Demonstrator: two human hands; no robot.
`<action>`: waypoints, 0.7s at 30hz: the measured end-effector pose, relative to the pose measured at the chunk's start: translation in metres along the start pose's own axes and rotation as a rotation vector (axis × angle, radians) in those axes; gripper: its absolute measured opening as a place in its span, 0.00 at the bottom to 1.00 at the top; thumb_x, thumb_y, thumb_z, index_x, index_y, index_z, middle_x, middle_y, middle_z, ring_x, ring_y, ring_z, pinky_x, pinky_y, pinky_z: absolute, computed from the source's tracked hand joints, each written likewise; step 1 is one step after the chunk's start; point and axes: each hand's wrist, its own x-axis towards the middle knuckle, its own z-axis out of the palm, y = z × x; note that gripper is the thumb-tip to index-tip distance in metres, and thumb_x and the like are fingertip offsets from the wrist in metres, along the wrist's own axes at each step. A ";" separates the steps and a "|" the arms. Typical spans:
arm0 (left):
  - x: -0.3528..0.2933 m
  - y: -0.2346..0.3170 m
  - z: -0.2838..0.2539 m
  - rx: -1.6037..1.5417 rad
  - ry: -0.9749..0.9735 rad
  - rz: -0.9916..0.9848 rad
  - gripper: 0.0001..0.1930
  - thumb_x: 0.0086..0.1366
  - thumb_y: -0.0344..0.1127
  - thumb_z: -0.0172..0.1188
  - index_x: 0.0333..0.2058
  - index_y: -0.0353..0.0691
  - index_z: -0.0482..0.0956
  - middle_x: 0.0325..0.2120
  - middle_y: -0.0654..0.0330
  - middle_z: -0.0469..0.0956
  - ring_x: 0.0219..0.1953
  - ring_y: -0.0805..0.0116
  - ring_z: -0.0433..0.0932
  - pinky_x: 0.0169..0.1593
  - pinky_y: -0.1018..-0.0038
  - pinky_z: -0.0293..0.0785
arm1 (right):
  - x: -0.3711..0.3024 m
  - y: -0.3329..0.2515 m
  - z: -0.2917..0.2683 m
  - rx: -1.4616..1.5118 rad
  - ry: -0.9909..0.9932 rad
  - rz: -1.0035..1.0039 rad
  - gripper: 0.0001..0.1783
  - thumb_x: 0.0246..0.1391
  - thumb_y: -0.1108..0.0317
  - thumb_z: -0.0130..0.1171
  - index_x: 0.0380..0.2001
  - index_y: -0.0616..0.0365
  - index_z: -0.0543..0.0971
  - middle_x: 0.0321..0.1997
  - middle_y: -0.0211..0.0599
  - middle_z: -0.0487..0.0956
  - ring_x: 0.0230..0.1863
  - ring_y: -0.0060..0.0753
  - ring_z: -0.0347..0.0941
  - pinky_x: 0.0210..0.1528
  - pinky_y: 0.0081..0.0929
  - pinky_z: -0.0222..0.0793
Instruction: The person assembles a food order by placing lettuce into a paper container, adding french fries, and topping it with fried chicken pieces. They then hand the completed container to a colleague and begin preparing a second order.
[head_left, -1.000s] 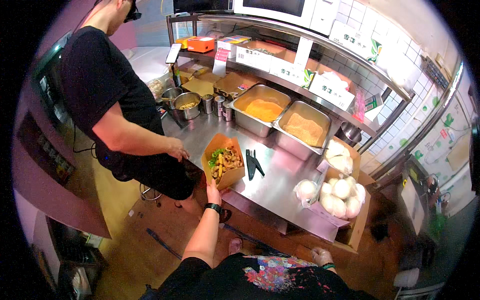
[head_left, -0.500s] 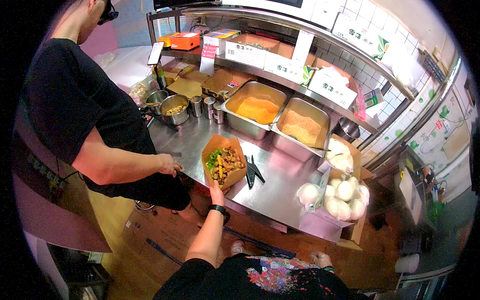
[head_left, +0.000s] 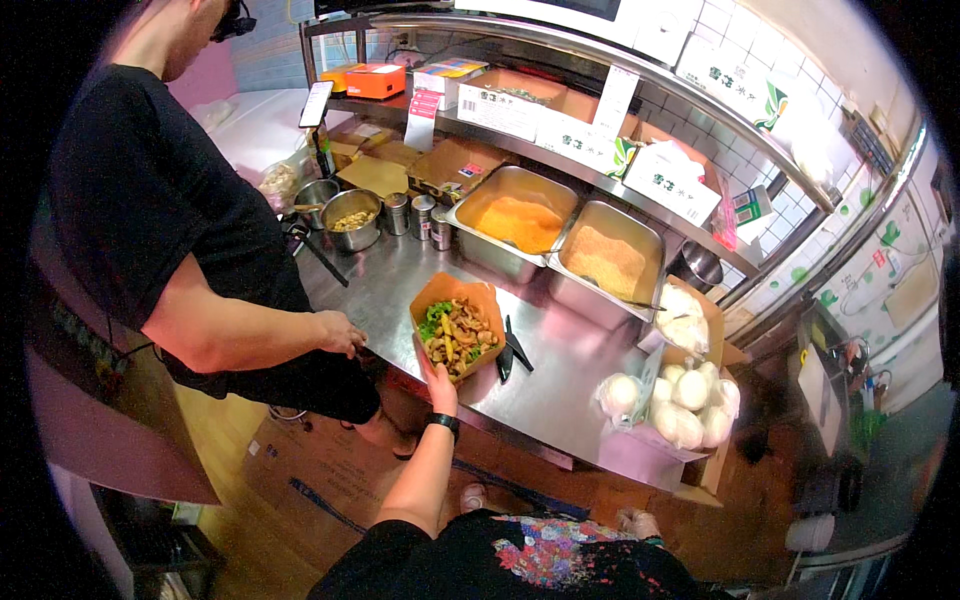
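My left hand (head_left: 438,390), with a black watch on its wrist, grips the near side of an open brown paper food box (head_left: 482,293). Fried brown pieces (head_left: 465,335) and chopped green leaves (head_left: 436,320) fill the box. It is at the counter's front edge; whether its base touches the steel I cannot tell. Just right of it lies a black two-legged tool (head_left: 513,352), perhaps tongs. My right hand (head_left: 637,522) hangs low beside my body, away from the counter, its fingers too unclear to read.
A co-worker in black (head_left: 180,200) stands left, one hand (head_left: 340,333) by the counter edge. Behind are a small pot (head_left: 354,238), shaker tins (head_left: 397,214) and two steel pans of orange (head_left: 515,222) and paler crumbs (head_left: 607,258). Bagged white round items (head_left: 690,390) sit right, below a shelf (head_left: 520,130).
The box has shifted slightly right and down in the view with my left hand, and its opening faces me more. A long black tool now shows beside the co-worker's torso.
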 end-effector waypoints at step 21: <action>-0.011 0.027 0.002 0.130 -0.005 -0.038 0.28 0.59 0.28 0.42 0.58 0.37 0.46 0.57 0.50 0.50 0.58 0.58 0.52 0.59 0.69 0.46 | -0.002 -0.026 -0.002 -0.119 -0.033 0.029 0.19 0.46 0.52 0.52 0.33 0.56 0.77 0.31 0.50 0.76 0.35 0.49 0.72 0.38 0.39 0.67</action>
